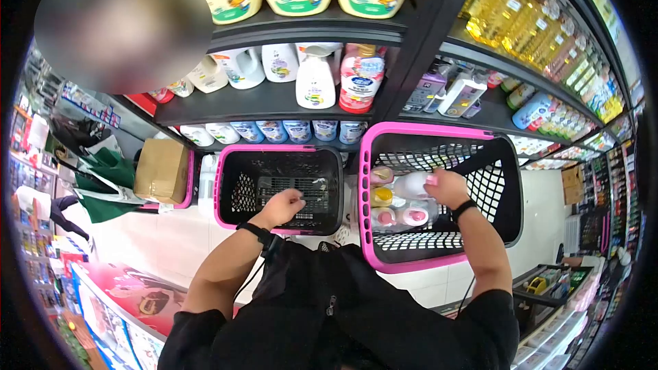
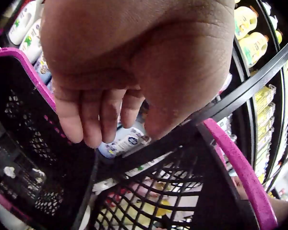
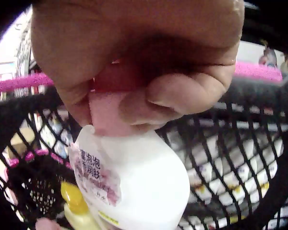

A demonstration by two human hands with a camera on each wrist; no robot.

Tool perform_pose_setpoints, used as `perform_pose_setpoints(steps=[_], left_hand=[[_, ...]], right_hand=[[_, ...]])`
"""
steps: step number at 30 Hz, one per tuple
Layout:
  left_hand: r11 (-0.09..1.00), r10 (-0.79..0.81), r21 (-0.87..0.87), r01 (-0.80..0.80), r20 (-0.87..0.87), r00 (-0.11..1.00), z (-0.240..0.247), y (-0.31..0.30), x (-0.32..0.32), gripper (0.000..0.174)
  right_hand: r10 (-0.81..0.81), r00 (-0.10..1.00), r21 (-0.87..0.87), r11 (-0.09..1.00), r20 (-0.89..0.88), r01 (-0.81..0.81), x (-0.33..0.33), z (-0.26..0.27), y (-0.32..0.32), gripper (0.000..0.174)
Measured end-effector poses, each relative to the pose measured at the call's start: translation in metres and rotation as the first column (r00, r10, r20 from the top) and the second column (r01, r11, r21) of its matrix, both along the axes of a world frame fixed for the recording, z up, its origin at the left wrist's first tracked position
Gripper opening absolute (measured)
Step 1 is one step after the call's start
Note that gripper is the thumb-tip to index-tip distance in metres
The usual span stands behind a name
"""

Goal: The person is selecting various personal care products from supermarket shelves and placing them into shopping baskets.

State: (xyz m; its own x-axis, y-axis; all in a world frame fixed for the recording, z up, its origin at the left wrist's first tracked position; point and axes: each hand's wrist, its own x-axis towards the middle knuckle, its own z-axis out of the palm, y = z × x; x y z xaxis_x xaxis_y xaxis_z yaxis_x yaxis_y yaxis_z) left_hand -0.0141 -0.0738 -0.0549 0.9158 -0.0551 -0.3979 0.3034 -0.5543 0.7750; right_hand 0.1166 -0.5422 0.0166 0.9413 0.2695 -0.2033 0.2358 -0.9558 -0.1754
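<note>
My right hand (image 1: 452,190) grips the pink cap (image 3: 110,112) of a white bottle (image 3: 139,177), fingers curled round it, inside the right-hand black basket with a pink rim (image 1: 367,199). Beside that bottle, others stand in the same basket, one with a yellow cap (image 3: 74,196). Over the left basket (image 1: 218,188) my left hand (image 1: 281,209) hangs with loosely bent fingers and holds nothing. In the left wrist view the left hand (image 2: 134,72) has its fingers pointing down, with both baskets below it.
Shelves (image 1: 274,31) of bottles run along the far side of the baskets. A cardboard box (image 1: 162,170) sits in another basket at the left. At the upper left is a person with a blurred face. More shelving and a counter with goods stand at the right.
</note>
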Motion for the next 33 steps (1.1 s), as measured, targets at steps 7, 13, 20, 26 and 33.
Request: perform_pose_setpoints(steps=[7,13,20,26,33], left_hand=[[0.959,-0.166,-0.206,0.194,0.144,0.976,0.020,-0.011,0.028,0.037],[0.883,-0.259,-0.311,0.350,0.299,0.918,0.083,0.010,0.051,0.053],[0.878,-0.097,-0.398,0.265,0.395,0.914,0.121,0.062,0.072,0.079],[0.979,0.033,-0.186,0.077,0.523,0.852,0.067,0.133,0.122,0.081],[0.989,-0.006,0.120,-0.090,0.630,0.777,0.052,0.181,0.175,0.082]], right_hand=[[-0.069,0.924,0.208,0.978,0.375,-0.012,-0.039,0.208,0.062,0.034],[-0.091,0.880,0.289,0.956,0.466,-0.055,-0.062,0.305,0.168,0.029],[0.022,0.934,0.204,0.974,0.355,-0.100,-0.026,0.266,0.312,0.040],[0.126,0.931,0.154,0.970,0.342,-0.188,0.028,0.186,0.410,0.046],[0.092,0.922,0.194,0.965,0.377,-0.175,0.083,0.147,0.458,0.044]])
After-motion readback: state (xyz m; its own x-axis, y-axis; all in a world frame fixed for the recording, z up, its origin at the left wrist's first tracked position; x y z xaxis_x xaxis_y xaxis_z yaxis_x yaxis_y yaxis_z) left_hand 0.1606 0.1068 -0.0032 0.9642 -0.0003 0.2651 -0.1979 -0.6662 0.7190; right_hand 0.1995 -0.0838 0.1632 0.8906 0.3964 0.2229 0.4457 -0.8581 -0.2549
